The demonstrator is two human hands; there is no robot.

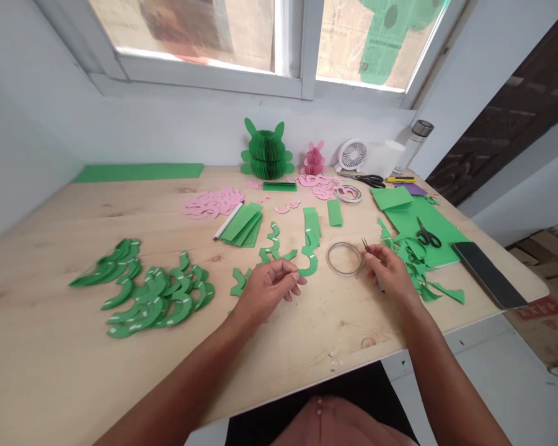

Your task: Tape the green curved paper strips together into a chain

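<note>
Green curved paper strip [311,265] sat near frame centre, its lower left end pinched between thumb and fingers of our left hand [272,282]. Our right hand [387,267], right of centre, gripped tweezers [365,244], tips up-left. We had a tape ring [328,259] between both hands, heaped green cutouts [155,300] at left, green scraps [411,263] and a black phone [488,275] at right.

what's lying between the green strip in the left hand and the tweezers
In the head view, a tape ring lies on the table between the green strip in the left hand and the tweezers in the right hand.
</note>
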